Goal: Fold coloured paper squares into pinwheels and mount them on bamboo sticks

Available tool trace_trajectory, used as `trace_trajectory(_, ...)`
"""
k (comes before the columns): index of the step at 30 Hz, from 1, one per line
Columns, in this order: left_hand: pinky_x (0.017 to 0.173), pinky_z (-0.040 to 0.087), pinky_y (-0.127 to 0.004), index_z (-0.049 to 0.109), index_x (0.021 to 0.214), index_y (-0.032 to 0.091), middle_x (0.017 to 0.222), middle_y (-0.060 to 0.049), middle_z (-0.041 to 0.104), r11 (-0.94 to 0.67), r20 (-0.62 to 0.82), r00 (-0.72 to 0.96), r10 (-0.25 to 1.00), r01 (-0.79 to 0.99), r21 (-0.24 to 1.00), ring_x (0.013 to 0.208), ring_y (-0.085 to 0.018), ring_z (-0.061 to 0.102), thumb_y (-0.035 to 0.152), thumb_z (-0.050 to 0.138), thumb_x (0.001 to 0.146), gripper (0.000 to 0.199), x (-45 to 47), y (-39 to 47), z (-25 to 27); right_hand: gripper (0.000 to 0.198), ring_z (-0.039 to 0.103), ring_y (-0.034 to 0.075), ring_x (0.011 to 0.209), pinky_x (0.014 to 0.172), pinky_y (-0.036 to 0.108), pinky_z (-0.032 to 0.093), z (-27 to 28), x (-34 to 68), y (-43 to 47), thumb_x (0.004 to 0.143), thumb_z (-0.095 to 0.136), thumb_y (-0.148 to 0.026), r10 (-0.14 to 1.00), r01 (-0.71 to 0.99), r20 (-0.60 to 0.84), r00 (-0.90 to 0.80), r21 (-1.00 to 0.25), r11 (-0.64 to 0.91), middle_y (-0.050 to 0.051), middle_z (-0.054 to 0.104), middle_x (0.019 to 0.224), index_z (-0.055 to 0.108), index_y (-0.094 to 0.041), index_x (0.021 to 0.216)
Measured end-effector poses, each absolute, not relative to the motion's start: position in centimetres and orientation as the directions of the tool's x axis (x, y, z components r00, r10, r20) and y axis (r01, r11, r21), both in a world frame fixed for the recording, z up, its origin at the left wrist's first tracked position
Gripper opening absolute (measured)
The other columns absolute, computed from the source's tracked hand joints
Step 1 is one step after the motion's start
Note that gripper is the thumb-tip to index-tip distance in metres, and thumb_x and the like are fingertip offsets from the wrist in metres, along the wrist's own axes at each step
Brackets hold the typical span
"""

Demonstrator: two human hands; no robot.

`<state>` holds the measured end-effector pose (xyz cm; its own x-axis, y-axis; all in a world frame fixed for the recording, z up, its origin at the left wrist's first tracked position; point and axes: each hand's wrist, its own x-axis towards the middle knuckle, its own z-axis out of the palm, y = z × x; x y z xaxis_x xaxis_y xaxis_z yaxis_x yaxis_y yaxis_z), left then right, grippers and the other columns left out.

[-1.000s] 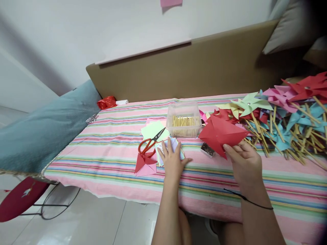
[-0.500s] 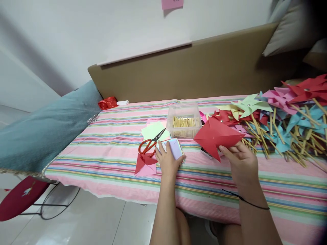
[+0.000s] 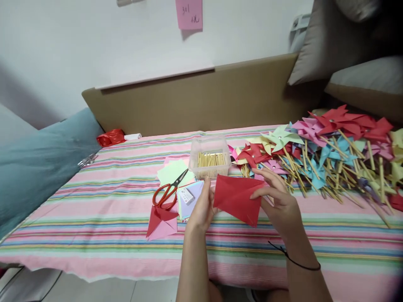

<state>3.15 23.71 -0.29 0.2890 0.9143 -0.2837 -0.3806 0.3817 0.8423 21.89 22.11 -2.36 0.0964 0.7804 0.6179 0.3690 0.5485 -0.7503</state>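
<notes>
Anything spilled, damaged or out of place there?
No spill or obvious damage, including the red paper in the right hand. Two untidy spots: pinwheels heaped on the right, sticks crossing every way, and scissors lying across the green paper.

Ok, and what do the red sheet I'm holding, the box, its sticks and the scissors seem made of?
Red sheet: matte paper or thin card, by its crisp straight edges. Box: probably plastic, being translucent, with light catching its rim. Sticks: likely wood or bamboo, being tan and dull. Scissors: dark blades, probably metal; smooth red handles, perhaps plastic.
</notes>
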Motion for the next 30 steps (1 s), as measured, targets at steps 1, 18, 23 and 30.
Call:
trace_trajectory(1,0.063,0.051,-0.026,0.073,0.087,0.013,0.077,-0.010,0.073,0.372,-0.276,0.290,0.916,-0.360,0.856,0.078,-0.022,0.069,0.069,0.056,0.074,0.060,3.0,23.5,-0.5,0.022,0.044,0.027,0.129,0.108,0.052,0.031,-2.3,22.0,22.1,0.077,0.057,-0.013,0.780,0.385,0.619,0.098,-0.746,0.544,0.001,0.060,0.130,0.069,-0.027,0.066)
trace_trajectory(18,0.077,0.054,-0.033,0.074,0.088,0.013,0.089,-0.009,0.076,0.331,-0.292,0.172,0.941,-0.274,0.903,0.081,-0.024,0.070,0.034,0.082,0.063,0.034,4.3,23.3,-1.9,0.022,0.064,0.015,0.062,0.056,0.025,0.054,-4.0,20.1,22.4,0.068,0.079,-0.040,0.928,-0.193,-0.032,0.372,-0.980,0.043,0.001,0.070,0.069,0.070,-0.020,0.075)
trace_trajectory(23,0.080,0.055,-0.038,0.073,0.094,0.013,0.088,-0.009,0.076,0.348,-0.297,0.199,0.934,-0.314,0.883,0.081,-0.025,0.071,0.034,0.080,0.065,0.037,4.0,23.3,-2.1,0.021,0.065,0.017,0.064,0.051,0.025,0.053,-3.9,19.8,22.6,0.068,0.078,-0.038,0.917,-0.077,0.023,0.398,-0.995,0.058,0.002,0.071,0.070,0.071,-0.020,0.075)
trace_trajectory(30,0.080,0.055,-0.038,0.073,0.090,0.013,0.084,-0.007,0.076,0.328,-0.287,0.170,0.943,-0.324,0.887,0.082,-0.025,0.071,0.033,0.080,0.065,0.033,4.1,23.4,-2.2,0.014,0.070,0.018,0.074,0.069,0.031,0.058,-3.5,19.5,22.7,0.070,0.076,-0.029,0.899,-0.016,0.177,0.402,-0.980,0.200,0.002,0.073,0.078,0.072,-0.023,0.081)
